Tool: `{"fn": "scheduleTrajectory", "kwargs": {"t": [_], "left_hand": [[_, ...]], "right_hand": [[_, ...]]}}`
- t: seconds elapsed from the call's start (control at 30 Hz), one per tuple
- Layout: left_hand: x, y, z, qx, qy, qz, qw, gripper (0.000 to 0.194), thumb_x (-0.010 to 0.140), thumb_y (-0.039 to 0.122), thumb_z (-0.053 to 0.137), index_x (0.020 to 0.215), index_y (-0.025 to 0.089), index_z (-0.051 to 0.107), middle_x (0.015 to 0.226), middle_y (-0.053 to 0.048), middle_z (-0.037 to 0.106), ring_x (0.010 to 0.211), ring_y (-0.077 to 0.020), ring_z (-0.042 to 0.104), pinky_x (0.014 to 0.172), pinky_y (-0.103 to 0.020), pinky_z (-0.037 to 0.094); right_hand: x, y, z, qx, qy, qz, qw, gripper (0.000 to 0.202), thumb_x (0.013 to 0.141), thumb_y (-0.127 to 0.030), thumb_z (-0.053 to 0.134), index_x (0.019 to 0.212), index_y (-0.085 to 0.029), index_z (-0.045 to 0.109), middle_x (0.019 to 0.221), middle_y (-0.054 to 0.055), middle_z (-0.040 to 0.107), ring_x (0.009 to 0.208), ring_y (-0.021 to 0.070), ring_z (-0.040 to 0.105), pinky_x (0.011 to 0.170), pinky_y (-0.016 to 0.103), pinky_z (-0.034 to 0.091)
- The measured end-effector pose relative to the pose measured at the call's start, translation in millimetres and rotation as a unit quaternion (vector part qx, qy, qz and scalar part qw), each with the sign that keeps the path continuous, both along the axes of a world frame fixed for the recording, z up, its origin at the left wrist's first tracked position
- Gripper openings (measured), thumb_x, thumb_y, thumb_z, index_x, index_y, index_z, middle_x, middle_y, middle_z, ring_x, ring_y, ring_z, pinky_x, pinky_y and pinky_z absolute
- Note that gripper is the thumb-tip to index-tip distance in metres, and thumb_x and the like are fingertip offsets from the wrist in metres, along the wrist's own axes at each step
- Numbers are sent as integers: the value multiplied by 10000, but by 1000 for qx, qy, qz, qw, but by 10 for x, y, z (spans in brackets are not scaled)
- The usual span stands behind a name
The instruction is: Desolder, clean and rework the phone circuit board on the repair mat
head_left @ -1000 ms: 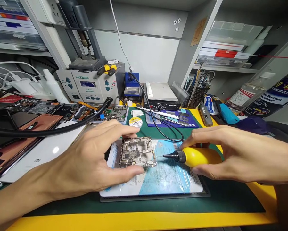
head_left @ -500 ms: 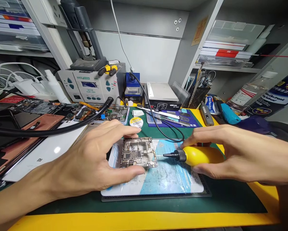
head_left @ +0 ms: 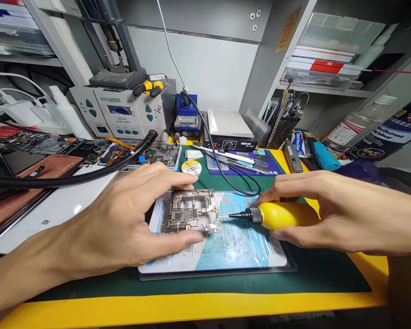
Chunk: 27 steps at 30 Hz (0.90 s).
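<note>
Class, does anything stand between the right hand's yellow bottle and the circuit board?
Nothing visible does. The right hand holds the yellow bottle, its thin needle pointing at the edge of the circuit board; whether it touches, I cannot tell.

Left hand [head_left: 133,214] and right hand [head_left: 323,212], both half-curled

Bright, cool light, seemingly from overhead, leaves a white hotspot on the glossy white flat panel [head_left: 63,212] and streaky glare across the blue-and-white film-covered rectangular pad [head_left: 237,246]. The grey-brown square circuit board [head_left: 184,214] reads fairly sharp. Shadow dims the recess below the grey board shelf [head_left: 328,91]; wide-angle stretch slants the navy printed cylindrical can [head_left: 390,132] at the right edge.
</note>
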<state>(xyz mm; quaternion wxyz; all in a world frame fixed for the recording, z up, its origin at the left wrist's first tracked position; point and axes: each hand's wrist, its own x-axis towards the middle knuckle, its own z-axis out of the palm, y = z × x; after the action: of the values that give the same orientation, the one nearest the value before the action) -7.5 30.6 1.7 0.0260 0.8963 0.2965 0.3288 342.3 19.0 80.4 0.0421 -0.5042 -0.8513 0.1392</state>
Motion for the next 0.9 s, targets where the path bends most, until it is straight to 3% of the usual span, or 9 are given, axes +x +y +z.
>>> {"fn": "scheduleTrajectory", "kwargs": {"t": [0.57,0.9], "left_hand": [[-2,3,77,-23,6,-2,1000,532,1026,585,818,1427,264,681,1180,-51,781,1013,-248,770,907,-379,614],[-28,23,17,-15,11,-5,1000,572,1039,629,781,1479,302,619,1196,-49,774,1025,-262,754,896,-414,606]], "right_hand": [[-24,19,38,-32,3,5,999,375,828,-475,809,1117,-275,940,979,44,897,719,273,843,527,293,615],[-17,13,62,-30,20,12,999,364,818,-463,839,1110,-277,949,1021,44,908,776,305,857,559,318,635]]}}
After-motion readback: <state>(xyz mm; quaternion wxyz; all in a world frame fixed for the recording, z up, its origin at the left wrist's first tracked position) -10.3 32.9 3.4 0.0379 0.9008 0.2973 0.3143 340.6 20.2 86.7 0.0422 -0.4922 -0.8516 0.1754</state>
